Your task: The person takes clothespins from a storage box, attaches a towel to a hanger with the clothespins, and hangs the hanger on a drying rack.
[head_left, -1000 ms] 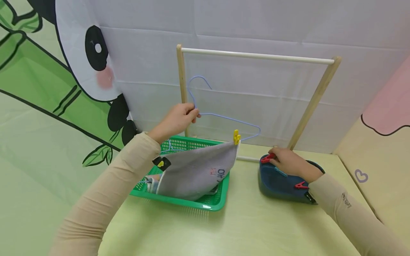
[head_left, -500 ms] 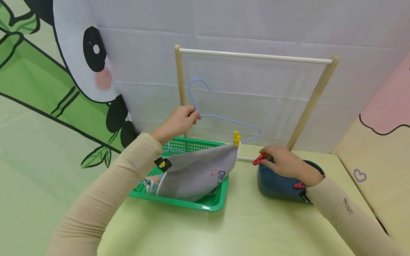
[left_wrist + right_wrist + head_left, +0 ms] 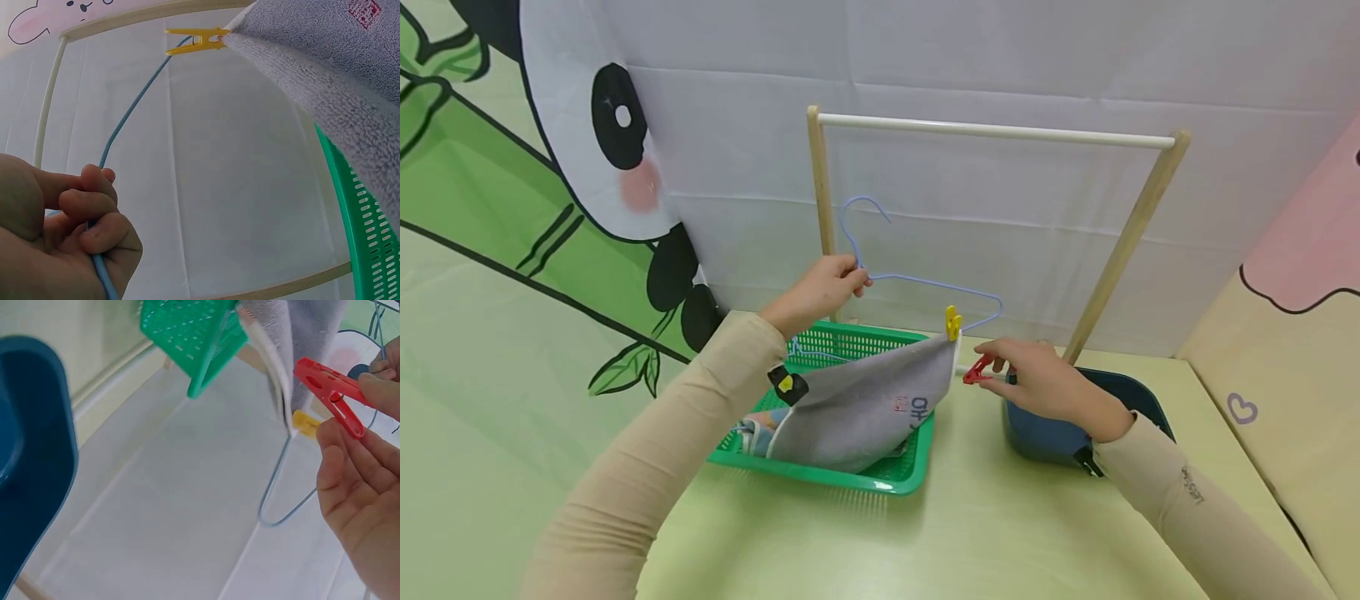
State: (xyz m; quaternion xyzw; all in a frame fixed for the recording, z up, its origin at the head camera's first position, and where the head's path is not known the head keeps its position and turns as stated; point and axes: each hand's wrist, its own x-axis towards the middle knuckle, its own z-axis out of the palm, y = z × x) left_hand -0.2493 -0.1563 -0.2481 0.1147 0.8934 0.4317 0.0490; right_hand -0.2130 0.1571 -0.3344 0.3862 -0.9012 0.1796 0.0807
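Note:
My left hand [image 3: 820,292] grips a light blue clothes hanger [image 3: 936,283] just below its hook, holding it above the green basket. A yellow clothespin [image 3: 952,323] fastens one corner of a grey towel [image 3: 865,408] to the hanger's right end. From that corner the towel slopes down into the basket. Between thumb and fingers my right hand [image 3: 1041,379] pinches a red clothespin [image 3: 976,370], a short way right of the yellow one. The right wrist view shows the red clothespin [image 3: 331,394] by its handles, with its nose toward the towel.
The green basket [image 3: 917,471] stands on the pale yellow table [image 3: 1000,533], with another blue hanger and patterned cloth in it. A dark blue bin [image 3: 1037,442] sits at the right, partly behind my right hand. Behind them rises a rack with a white rail [image 3: 1000,129] and wooden posts.
My right hand has lifted the red clothespin from the blue bin and carried it left toward the towel's pinned corner. My left hand and the hanger have sunk slightly.

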